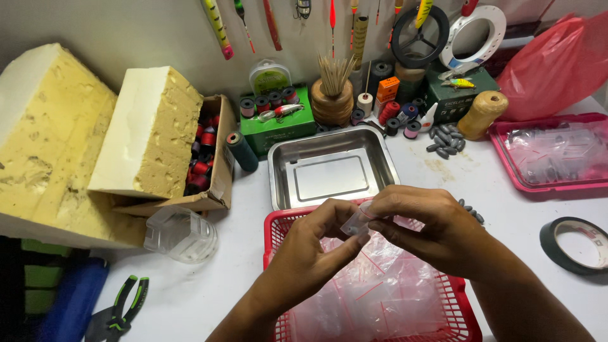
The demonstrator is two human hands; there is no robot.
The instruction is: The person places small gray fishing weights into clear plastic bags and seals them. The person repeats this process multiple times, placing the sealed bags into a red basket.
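Red basket [278, 223] of clear bags nearest you, on the worktop | your left hand [315, 248] and right hand [425, 227] both pinch one small bag [356, 223] between them, above the basket's far rim | steel tray [286, 152] just beyond

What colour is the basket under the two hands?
Red. The plastic basket with a mesh wall shows best in the head view, holding clear bags.

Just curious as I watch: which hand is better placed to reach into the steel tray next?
Probably the right hand: it sits nearer the steel tray, though both pinch the small clear bag with the left hand.
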